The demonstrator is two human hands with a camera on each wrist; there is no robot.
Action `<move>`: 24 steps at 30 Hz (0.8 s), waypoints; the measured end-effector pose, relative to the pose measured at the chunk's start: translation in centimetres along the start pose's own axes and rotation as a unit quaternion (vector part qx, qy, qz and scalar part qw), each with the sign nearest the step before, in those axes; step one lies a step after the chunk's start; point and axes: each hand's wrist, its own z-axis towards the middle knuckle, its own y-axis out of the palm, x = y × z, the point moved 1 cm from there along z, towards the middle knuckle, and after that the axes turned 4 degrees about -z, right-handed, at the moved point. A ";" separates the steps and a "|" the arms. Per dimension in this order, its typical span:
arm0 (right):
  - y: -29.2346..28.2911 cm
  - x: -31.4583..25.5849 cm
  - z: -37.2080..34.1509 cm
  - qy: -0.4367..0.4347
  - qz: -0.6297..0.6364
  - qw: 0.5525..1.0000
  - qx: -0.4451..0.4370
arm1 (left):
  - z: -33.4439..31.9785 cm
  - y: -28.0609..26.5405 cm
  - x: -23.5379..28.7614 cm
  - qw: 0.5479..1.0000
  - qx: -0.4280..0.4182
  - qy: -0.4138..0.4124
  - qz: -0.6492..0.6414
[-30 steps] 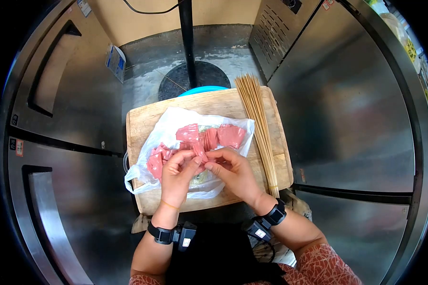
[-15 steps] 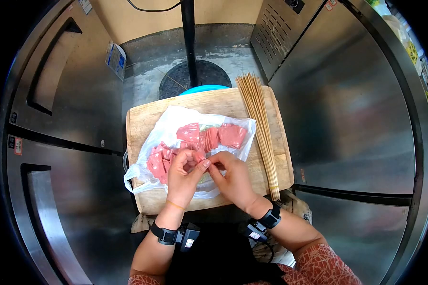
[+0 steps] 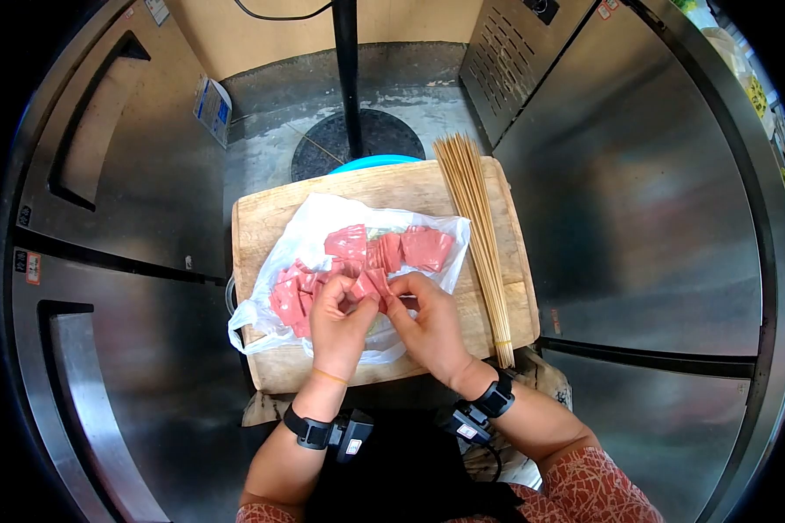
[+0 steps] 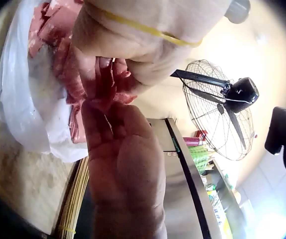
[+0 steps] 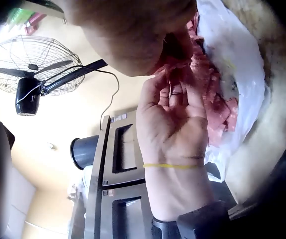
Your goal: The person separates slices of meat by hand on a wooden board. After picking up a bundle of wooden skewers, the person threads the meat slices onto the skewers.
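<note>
Thumbs and fingers of the left grip and right grip pinch a piece of pink meat from either side, held over a bag of slices. Both grips are clamped on the meat; the two-sided hold probably gives control of something so thin and limp. Whether it is one slice or several, the pictures do not settle. Spread open beneath, the white bag likely serves as a liner between moist-looking slices and the wooden board, leaving them within short reach of both grips. One corner of it laps the board's left edge. A bundle of sticks lies along the right side, apparently placed beside the bag for easy access; a yellow band gathers the near end while the far ends fan out past the board.
</note>
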 end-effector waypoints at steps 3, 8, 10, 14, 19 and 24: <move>0.1 0.0 0.0 -0.002 0.011 1.000 0.009 | 0.0 0.4 0.5 0.998 0.024 -0.030 -0.039; 0.0 0.0 0.2 0.022 0.048 0.999 0.007 | 0.0 0.1 0.8 0.996 -0.001 -0.061 -0.072; -0.4 -1.2 0.3 -0.029 -0.033 0.999 0.006 | -0.1 0.5 1.1 0.995 -0.003 -0.057 -0.079; -0.4 -1.4 0.3 -0.051 -0.082 0.995 0.014 | -0.3 0.9 1.5 0.995 0.000 -0.062 -0.081; -0.6 -1.8 0.3 -0.118 -0.146 0.982 0.013 | -0.3 0.7 1.1 0.996 -0.001 -0.058 -0.074; -0.4 -1.9 0.4 -0.171 -0.180 0.969 0.019 | -0.2 0.4 0.7 0.997 0.006 -0.049 -0.059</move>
